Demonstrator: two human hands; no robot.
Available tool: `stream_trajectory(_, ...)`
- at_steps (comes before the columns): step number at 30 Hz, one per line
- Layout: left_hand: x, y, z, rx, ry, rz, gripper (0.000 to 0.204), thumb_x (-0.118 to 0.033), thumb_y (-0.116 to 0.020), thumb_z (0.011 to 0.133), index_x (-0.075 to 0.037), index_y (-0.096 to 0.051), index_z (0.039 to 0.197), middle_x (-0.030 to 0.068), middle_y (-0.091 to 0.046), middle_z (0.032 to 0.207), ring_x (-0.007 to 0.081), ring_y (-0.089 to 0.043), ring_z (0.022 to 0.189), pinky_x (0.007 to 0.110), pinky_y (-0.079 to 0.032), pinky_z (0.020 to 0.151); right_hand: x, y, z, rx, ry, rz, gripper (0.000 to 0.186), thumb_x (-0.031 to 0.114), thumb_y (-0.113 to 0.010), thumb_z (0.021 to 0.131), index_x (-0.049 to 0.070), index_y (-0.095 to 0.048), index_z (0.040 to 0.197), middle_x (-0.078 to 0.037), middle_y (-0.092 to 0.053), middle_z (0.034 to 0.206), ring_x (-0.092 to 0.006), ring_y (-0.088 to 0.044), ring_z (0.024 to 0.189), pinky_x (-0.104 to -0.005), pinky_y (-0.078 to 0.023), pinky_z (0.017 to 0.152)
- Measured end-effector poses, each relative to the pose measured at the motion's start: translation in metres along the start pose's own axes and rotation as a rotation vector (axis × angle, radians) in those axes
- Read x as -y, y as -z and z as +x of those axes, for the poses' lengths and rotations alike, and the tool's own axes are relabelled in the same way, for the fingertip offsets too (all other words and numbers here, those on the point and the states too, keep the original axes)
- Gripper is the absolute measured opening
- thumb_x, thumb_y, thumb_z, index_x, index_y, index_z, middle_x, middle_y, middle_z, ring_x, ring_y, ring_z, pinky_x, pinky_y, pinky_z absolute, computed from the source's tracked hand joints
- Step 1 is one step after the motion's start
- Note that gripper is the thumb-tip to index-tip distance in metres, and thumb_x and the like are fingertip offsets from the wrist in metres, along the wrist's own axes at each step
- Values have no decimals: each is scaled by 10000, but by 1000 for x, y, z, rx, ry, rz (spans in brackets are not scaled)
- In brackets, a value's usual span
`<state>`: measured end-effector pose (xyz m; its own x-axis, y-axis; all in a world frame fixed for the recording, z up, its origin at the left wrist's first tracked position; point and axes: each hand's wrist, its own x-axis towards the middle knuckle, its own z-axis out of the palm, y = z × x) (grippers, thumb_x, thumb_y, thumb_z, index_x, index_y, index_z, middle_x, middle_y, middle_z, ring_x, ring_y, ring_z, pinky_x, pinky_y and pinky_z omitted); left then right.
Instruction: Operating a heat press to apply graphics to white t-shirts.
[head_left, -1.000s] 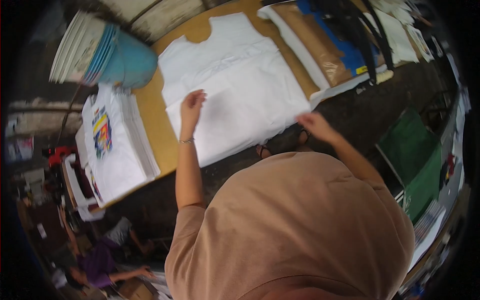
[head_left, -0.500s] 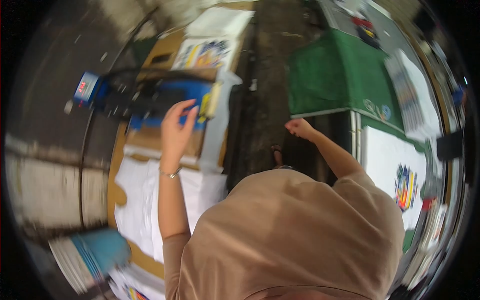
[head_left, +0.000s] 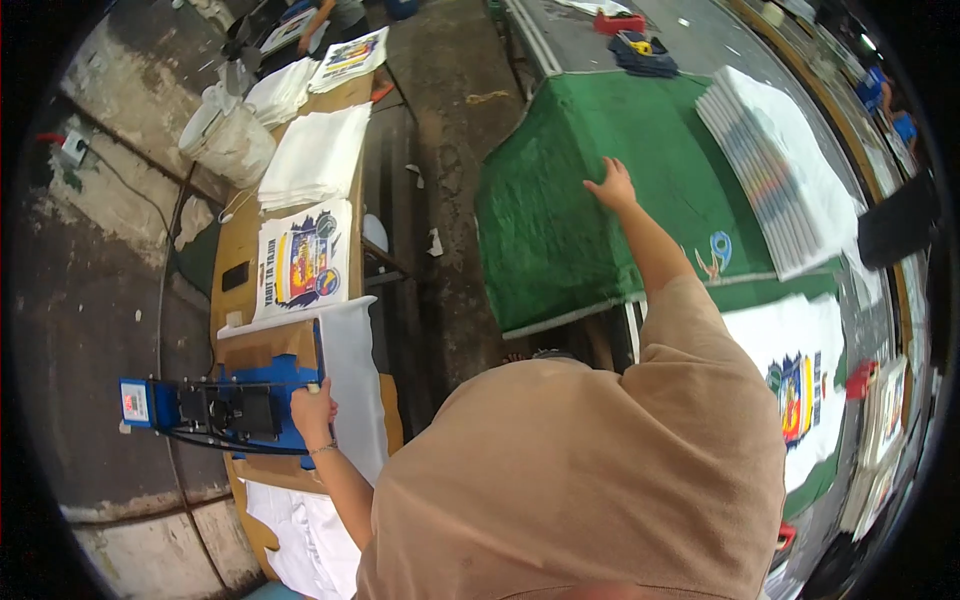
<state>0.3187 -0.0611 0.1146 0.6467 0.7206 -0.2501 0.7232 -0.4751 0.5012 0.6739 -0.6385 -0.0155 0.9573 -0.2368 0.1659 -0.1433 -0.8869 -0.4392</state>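
On the left table a blue-and-black heat press (head_left: 235, 405) lies lowered over brown paper and white cloth. My left hand (head_left: 312, 412) is closed round the handle at its near end. The grip is partly hidden by the fingers. My right hand (head_left: 613, 187) is out over a green cover (head_left: 560, 230) on the right-hand table, fingers spread and holding nothing. To the right of that hand lie light-blue-handled scissors (head_left: 716, 255) and a thick stack of folded white printed shirts (head_left: 765, 170). A printed white shirt (head_left: 745, 335) lies nearer to me.
Beyond the press are a printed shirt (head_left: 305, 255), a dark phone (head_left: 235, 276), a white cloth pile (head_left: 315, 150) and a whitish bucket (head_left: 228, 140). A narrow aisle (head_left: 440, 200) runs between the tables. Another person (head_left: 345, 15) stands at the far left.
My view has swung so the press sits lower. My left hand has come onto the press handle. My right arm has stretched forward over the green cover, its fingers now spread.
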Motion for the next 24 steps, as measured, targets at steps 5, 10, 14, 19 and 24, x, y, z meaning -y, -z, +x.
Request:
stream_trajectory(5,-3,8,4,128,110,-195,363,-235,-684,787,16,-552,561,98,-545,472,173,-556,388,304,-433,369,1,-15,4,87,80,-63,903,479,-739,706,167,-318,1441,-158,-329,1470,-333,-342,1340,-434,-372,1046)
stream_trajectory(10,1,9,4,53,37,-123,291,-187,-678,748,21,-548,591,97,-532,477,184,-526,379,326,-386,363,23,-6,-11,-53,86,-173,734,356,-685,787,208,-349,1422,-160,-408,1415,-335,-415,1285,-434,-397,1020)
stream_trajectory(14,10,9,8,67,30,-98,302,-245,-694,721,9,-577,609,93,-542,481,183,-533,403,347,-408,421,24,-3,-10,-5,158,-99,677,278,-668,815,183,-362,1411,-181,-426,1391,-345,-424,1274,-444,-411,1005)
stream_trajectory(19,14,9,4,75,0,-117,295,-247,-702,696,-19,-582,551,73,-560,488,165,-539,409,320,-431,423,11,-17,-4,4,155,-181,664,318,-617,861,191,-316,1439,-188,-374,1429,-357,-427,1265,-450,-413,999)
stream_trajectory(24,13,12,1,172,134,-299,238,-223,-707,677,-12,-598,668,54,-551,563,151,-529,473,280,-410,437,2,-28,1,35,89,-314,651,394,-580,877,255,-297,1447,-135,-357,1451,-312,-399,1301,-447,-391,1020)
